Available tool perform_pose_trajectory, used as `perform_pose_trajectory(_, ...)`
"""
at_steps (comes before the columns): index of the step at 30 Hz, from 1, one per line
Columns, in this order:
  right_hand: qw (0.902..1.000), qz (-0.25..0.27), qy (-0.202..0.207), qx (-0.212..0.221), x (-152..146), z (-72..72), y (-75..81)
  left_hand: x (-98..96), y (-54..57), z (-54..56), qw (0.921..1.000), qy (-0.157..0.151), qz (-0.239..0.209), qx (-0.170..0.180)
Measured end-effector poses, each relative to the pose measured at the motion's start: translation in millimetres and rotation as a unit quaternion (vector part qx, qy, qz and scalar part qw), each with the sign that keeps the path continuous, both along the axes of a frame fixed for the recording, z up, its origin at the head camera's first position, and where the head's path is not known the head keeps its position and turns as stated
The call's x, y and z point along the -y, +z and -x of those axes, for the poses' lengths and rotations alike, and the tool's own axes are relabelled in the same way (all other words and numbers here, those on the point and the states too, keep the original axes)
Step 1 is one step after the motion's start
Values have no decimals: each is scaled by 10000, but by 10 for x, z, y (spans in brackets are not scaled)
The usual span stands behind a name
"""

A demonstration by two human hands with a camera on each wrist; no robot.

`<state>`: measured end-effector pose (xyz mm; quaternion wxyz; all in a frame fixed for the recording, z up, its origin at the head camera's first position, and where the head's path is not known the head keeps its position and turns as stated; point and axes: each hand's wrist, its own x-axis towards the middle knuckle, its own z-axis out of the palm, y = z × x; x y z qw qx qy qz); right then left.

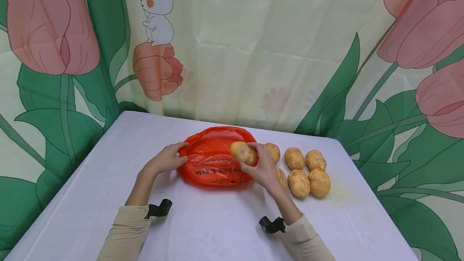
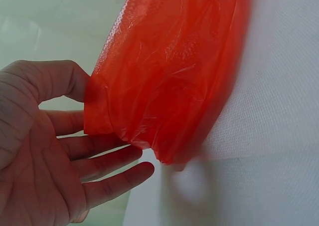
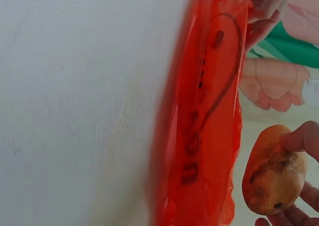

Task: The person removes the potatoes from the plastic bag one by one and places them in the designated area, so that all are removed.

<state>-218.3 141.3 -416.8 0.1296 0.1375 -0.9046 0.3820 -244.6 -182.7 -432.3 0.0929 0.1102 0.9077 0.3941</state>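
Note:
A red plastic bag [image 1: 214, 168] with dark print lies on the white-covered table, its mouth spread wide. At its left edge, my left hand [image 1: 164, 160] pinches the rim between thumb and forefinger; the left wrist view shows the other fingers [image 2: 117, 183] stretched out below the red film [image 2: 169, 71]. My right hand [image 1: 265, 168] grips a tan potato [image 1: 240, 152] over the bag's right side. Dark blemishes mark that potato [image 3: 274, 176] in the right wrist view, where it hangs beyond the bag's rim. What lies inside the bag cannot be made out.
Right of the bag, several potatoes sit in two rough rows, among them a front one [image 1: 299, 183] and a back one [image 1: 294, 158]; my right hand partly covers the nearest. Behind the table [image 1: 217, 228] hangs a curtain [image 1: 246, 71] printed with tulips and a rabbit.

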Motion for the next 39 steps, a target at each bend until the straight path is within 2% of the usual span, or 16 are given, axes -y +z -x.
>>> perform_pose_trajectory(11,9996,127,-194,-133,-158,-19,29,-11,19,-20,10000,31,-14,35)
perform_pose_trajectory(18,9988,308,-387,32,-238,-51,45,-7,25,-26,10000,-8,-15,-4)
perform_pose_trajectory(26,9976,253,-638,55,-332,-56,61,-8,16,-21,10000,-5,-14,-10)
perform_pose_trajectory(39,9958,423,-800,115,-479,-72,115,-7,22,-26,9999,45,1,108)
